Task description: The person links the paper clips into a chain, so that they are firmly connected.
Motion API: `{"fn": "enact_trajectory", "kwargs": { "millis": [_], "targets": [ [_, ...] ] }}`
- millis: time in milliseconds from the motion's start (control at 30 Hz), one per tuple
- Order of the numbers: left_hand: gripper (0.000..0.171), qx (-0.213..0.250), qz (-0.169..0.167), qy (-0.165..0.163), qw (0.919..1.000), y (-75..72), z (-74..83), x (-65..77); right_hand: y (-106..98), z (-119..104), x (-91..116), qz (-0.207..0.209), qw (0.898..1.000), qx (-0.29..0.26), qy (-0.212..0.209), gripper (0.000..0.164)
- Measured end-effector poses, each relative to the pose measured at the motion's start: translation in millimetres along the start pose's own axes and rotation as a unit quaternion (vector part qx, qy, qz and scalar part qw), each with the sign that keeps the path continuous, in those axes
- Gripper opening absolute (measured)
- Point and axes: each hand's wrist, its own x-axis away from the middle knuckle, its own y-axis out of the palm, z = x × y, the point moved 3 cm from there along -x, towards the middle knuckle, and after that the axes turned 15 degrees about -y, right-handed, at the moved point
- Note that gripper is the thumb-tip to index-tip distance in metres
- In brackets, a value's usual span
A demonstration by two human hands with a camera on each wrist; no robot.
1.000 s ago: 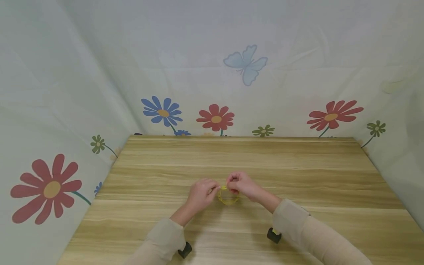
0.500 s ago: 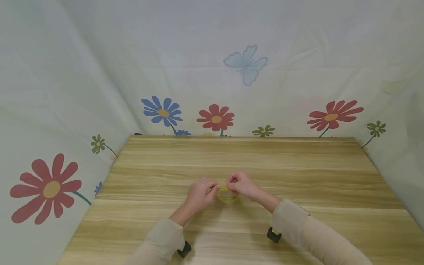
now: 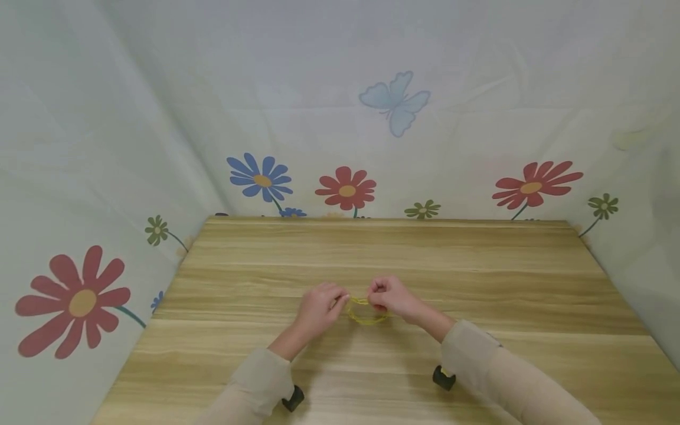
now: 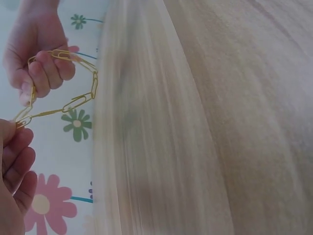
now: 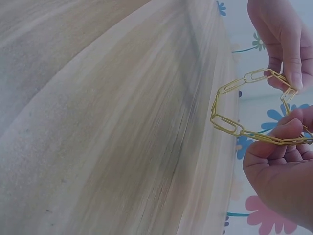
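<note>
Yellow paper clips linked into a chain (image 5: 227,125) form a loop between the two hands, held up over the wooden table. My left hand (image 3: 317,309) pinches the chain between thumb and fingertips at the loop's left side. On the other side my right hand (image 3: 395,298) pinches it, with the other fingers curled in. In the left wrist view the chain of paper clips (image 4: 76,102) hangs in an open ring from hand to hand, and part of it passes behind the right hand's fingers. A short run of clips spans the gap between the fingertips.
The wood-grain table (image 3: 478,260) spreads under both hands. White cloth (image 3: 297,88) printed with flowers and a butterfly hangs behind it and at the sides. A black strap piece (image 3: 293,398) sits at the left cuff, and a similar black piece (image 3: 444,378) at the right cuff.
The hands have drawn slightly apart, the left a little to the left and the right a little to the right. The loop looks wider and flatter; both hands keep their pinch.
</note>
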Motion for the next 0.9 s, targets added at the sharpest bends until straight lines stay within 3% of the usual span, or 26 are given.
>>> {"fn": "enact_trajectory", "kwargs": {
  "millis": [133,333,433,633,767,900],
  "targets": [
    [0.007,0.001,-0.019,-0.005,0.9998,1.8,0.2,1.8,-2.2,-2.2,4.6,-0.01,1.0,-0.004,-0.006,0.006],
    [0.011,-0.002,-0.1,-0.031,0.9944,8.4,-2.6,9.4,-8.8,16.8,12.4,-0.027,1.0,-0.003,0.005,0.011],
    [0.013,0.009,-0.152,-0.05,0.9871,14.1,-5.1,14.2,-10.0,22.1,19.2,-0.038,0.999,-0.009,0.02,0.016],
    [0.014,0.054,-0.242,-0.094,0.9642,22.7,-6.6,22.3,-8.6,31.6,30.5,-0.05,0.997,-0.042,0.034,0.019],
    [0.015,0.043,-0.256,-0.108,0.9598,29.4,-8.6,23.3,-7.8,41.5,31.2,-0.04,0.997,-0.053,0.045,0.015],
    [0.015,0.027,-0.248,-0.112,0.9618,38.0,-12.2,19.7,-8.5,51.8,27.1,-0.02,0.998,-0.031,0.051,0.012]
  ]
}}
